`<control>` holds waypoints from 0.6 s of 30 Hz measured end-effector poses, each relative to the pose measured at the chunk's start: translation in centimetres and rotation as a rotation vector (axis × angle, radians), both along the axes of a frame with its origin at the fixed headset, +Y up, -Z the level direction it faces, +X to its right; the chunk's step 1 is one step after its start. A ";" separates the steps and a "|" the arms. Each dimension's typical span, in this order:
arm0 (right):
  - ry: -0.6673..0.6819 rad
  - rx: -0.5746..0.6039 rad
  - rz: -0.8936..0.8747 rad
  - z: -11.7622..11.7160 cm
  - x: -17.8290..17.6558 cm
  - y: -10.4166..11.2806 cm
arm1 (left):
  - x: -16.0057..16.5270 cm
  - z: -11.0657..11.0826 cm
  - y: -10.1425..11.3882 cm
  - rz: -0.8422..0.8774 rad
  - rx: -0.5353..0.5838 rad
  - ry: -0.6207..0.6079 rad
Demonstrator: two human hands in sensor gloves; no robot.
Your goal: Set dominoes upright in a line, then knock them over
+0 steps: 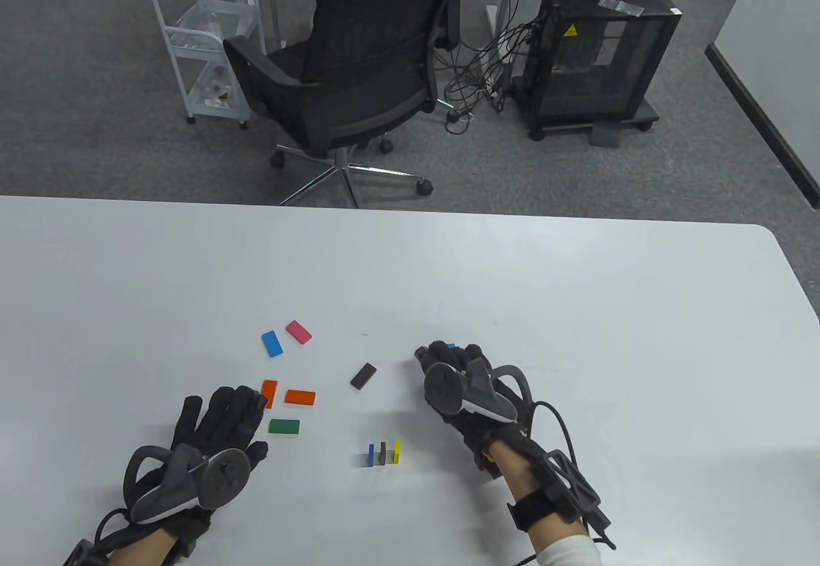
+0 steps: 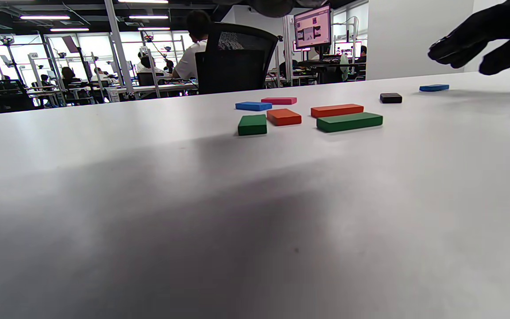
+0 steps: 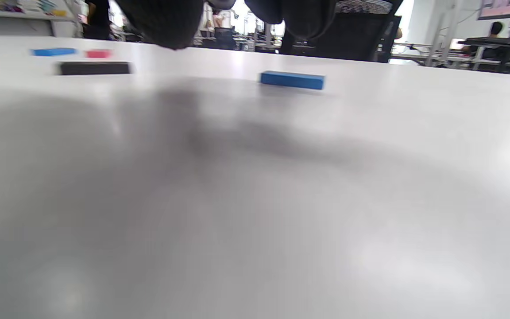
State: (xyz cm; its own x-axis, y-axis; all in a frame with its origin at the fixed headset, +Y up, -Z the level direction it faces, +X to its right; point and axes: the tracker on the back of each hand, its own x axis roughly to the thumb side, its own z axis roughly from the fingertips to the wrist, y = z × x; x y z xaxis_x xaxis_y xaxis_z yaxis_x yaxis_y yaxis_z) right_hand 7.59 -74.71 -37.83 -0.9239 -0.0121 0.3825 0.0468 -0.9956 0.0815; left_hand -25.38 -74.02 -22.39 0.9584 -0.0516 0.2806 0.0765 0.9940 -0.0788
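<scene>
Three dominoes stand upright in a short row near the front: blue (image 1: pixel 371 454), grey (image 1: pixel 382 454), yellow (image 1: pixel 397 451). Lying flat are a blue (image 1: pixel 272 343), pink (image 1: pixel 298 331), black (image 1: pixel 363 376), two orange (image 1: pixel 269 393) (image 1: pixel 300 397) and a green domino (image 1: pixel 284 426). My right hand (image 1: pixel 448 361) hovers over another flat blue domino (image 3: pixel 292 79), fingers (image 3: pixel 166 22) above it and holding nothing. My left hand (image 1: pixel 227 409) lies flat with straight fingers, its tips at a second green domino (image 2: pixel 252 124).
The white table (image 1: pixel 576 335) stretches wide to the right and the far side. Behind its far edge stand a black office chair (image 1: pixel 359 79), a white cart (image 1: pixel 205 47) and a black cabinet (image 1: pixel 602 60).
</scene>
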 end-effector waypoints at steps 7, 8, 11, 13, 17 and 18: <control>-0.107 -0.096 0.065 -4.2 -0.9 -0.5 | -0.1 -0.1 0.0 0.007 0.001 0.004; -0.106 -0.115 0.077 -4.5 -1.1 -0.6 | -0.1 -0.1 0.0 0.006 0.002 0.003; -0.111 -0.157 0.106 -4.9 -1.5 -1.1 | -0.1 -0.1 0.0 0.007 0.001 0.003; -0.115 -0.178 0.121 -4.9 -1.6 -1.5 | -0.1 -0.1 0.0 0.008 0.000 0.004; -0.101 -0.127 0.125 -4.7 -1.8 -1.3 | -0.1 -0.1 0.0 0.006 -0.002 0.002; -0.100 -0.119 0.123 -4.7 -1.8 -1.3 | -0.1 -0.1 0.0 0.004 -0.004 0.000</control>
State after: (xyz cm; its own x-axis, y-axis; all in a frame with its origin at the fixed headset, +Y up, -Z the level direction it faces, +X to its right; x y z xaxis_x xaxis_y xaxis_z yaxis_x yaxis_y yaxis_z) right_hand 5.77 -76.02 -42.49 -0.9518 -0.0871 0.2941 0.1529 -0.9659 0.2088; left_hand -25.46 -74.04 -22.49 0.9588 -0.0468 0.2804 0.0727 0.9939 -0.0829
